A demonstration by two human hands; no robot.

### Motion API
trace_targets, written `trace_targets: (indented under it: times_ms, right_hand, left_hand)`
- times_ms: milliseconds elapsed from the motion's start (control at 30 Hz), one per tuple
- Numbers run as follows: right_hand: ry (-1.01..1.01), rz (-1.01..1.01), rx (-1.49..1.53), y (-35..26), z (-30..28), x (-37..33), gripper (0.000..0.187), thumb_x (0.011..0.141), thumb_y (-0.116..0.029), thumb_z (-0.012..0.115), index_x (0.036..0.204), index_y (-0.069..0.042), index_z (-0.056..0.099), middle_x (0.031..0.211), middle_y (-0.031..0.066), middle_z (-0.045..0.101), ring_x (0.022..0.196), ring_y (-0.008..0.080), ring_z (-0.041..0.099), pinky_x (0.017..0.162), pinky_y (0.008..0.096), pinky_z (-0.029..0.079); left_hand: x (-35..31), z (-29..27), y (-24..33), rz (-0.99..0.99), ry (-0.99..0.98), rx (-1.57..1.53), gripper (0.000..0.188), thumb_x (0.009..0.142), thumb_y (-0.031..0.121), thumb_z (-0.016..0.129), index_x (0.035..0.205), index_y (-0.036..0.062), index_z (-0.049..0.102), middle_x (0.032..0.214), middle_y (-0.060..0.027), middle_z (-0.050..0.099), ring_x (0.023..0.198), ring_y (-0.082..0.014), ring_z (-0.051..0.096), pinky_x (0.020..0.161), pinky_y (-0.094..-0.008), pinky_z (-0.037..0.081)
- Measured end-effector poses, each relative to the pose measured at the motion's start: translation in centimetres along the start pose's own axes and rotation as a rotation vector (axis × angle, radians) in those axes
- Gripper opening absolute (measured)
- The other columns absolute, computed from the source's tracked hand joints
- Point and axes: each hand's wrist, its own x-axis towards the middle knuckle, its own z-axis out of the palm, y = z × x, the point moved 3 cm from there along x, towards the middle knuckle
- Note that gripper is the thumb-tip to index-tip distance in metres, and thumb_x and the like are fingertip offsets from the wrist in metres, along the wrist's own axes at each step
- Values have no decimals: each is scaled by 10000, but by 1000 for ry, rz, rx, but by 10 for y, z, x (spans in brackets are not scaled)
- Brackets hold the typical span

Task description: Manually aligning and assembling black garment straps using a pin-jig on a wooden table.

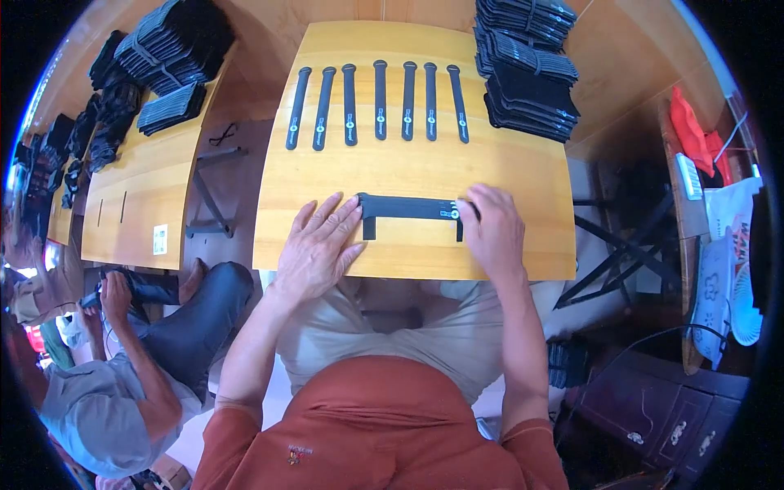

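A black strap [408,207] with a pale printed mark near its right end lies crosswise on the yellow wooden table [416,171]. Below it, two short dark strips [369,229] run toward me; whether they are separate pieces or slots, I cannot tell. My left hand [317,249] rests palm down, fingers spread, its fingertips touching the strap's left end. At the other end my right hand [495,233] has its fingers curled together on the strap, partly hiding that end. Farther up the table, several similar black straps [380,100] lie side by side in a row.
Stacks of folded black textile goods [531,102] stand at the table's far right corner. To the left, another wooden table [147,204] bears more dark bundles [175,45], and a person [122,384] sits beside it. A shelf [684,237] and dark cabinet [653,408] stand right.
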Motion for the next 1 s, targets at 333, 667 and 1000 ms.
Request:
trace_targets:
  times_ms: [333,667,1000]
  right_hand:
    - [127,42,-234,34,37,109,272,939,-251,654,1068,-27,739,1093,132,656,1013,341,626,873,444,525]
    - [40,-42,-228,43,4,39,206,942,-190,625,997,-21,727,1099,123,650,1022,335,608,905,435,511]
    - [9,-148,-309,33,-47,-89,333,891,-220,692,1101,38,681,1255,141,643,1157,335,588,986,457,482]
  left_hand:
    - [-1,3,1,-15,-17,-59,568,973,365,603,1423,26,533,1534,-113,476,1469,-283,367,1216,-460,233]
    - [-1,6,1,-6,26,-10,527,996,380,565,1397,38,569,1530,-87,483,1465,-258,370,1214,-462,233]
    - [0,4,2,16,3,-34,522,984,336,584,1400,22,541,1530,-125,472,1454,-300,380,1216,-468,222]
